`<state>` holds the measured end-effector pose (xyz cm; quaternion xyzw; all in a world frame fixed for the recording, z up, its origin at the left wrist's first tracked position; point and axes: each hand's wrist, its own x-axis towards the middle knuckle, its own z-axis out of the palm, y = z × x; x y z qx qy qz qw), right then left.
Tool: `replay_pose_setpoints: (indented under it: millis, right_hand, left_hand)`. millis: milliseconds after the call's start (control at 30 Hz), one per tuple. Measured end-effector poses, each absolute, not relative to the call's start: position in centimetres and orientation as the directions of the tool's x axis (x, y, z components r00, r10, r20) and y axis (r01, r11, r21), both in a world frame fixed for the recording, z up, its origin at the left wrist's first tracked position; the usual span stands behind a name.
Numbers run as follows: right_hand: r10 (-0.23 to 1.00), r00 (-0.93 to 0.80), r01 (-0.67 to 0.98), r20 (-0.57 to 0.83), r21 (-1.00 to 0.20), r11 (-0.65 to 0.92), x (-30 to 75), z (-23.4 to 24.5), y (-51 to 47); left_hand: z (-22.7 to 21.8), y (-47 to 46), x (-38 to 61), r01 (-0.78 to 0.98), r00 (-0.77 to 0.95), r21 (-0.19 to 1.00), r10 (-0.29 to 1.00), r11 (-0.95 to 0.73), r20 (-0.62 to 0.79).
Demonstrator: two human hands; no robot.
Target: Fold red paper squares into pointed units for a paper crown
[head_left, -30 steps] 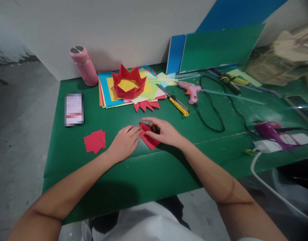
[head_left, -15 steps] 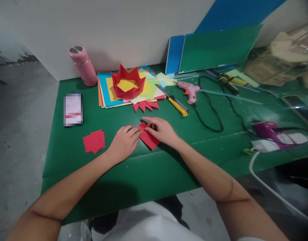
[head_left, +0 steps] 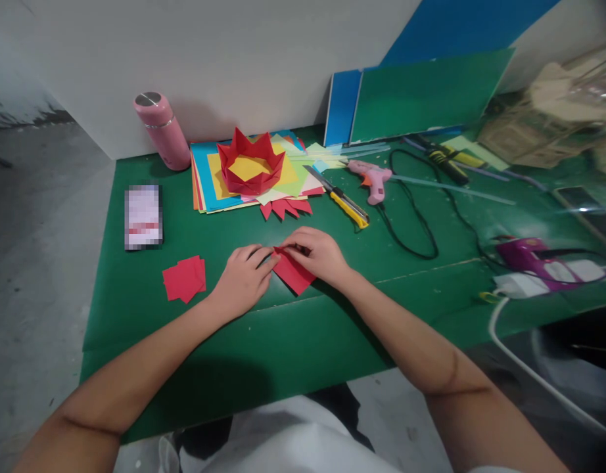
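A red square of paper (head_left: 295, 276) lies on the green table between my hands, turned cornerwise toward me. The fingertips of my left hand (head_left: 244, 277) hold it at its left corner. My right hand (head_left: 323, 255) is closed in a pinch on its far edge, covering part of the sheet; what the paper looks like under the fingers is hidden. Left of my left hand rests a small pile of red paper squares (head_left: 183, 278). Beyond my hands are folded red paper points (head_left: 286, 209) and a spiky red folded-paper ring (head_left: 250, 181).
The ring sits on a stack of coloured paper (head_left: 202, 190). Nearby are a pink bottle (head_left: 165, 139), a blurred-out phone-sized object (head_left: 143, 217), a yellow utility knife (head_left: 347, 207) and a pink glue gun (head_left: 374, 179) with its black cord. A purple-and-white power strip (head_left: 539, 266) lies at right.
My right index finger, stretched out before, has curled in with the thumb at the paper's far corner. My left hand has stayed in place.
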<state>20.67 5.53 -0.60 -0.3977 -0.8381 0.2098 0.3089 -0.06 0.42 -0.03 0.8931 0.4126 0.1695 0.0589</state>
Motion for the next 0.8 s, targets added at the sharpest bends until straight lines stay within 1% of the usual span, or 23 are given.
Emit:
replay_pose_setpoints:
  millis: [100,200,433,567,800]
  right_hand:
    - [0.726,-0.562,0.517,0.396,-0.516,0.682,20.95,-0.84,5.89]
    - [0.671,-0.623,0.508,0.402,-0.444,0.738,21.2,-0.88,6.08]
    - [0.626,-0.686,0.554,0.371,-0.291,0.78,21.38,-0.53,5.83]
    - [0.605,-0.712,0.543,0.357,-0.267,0.796,21.51,-0.39,5.8]
    - [0.599,-0.712,0.531,0.366,-0.276,0.801,21.58,-0.42,5.81]
  left_hand:
    - [0.05,0.37,0.02,0.724,0.597,0.254,0.767,-0.641,0.234]
    - [-0.03,0.37,0.03,0.724,0.594,0.26,0.769,-0.639,0.235]
    - [-0.29,0.36,-0.13,0.708,0.603,0.273,0.758,-0.652,0.246]
    - [-0.06,0.33,-0.08,0.717,0.59,0.3,0.777,-0.629,0.219]
    - [0.11,0.3,0.11,0.731,0.572,0.326,0.799,-0.599,0.185]
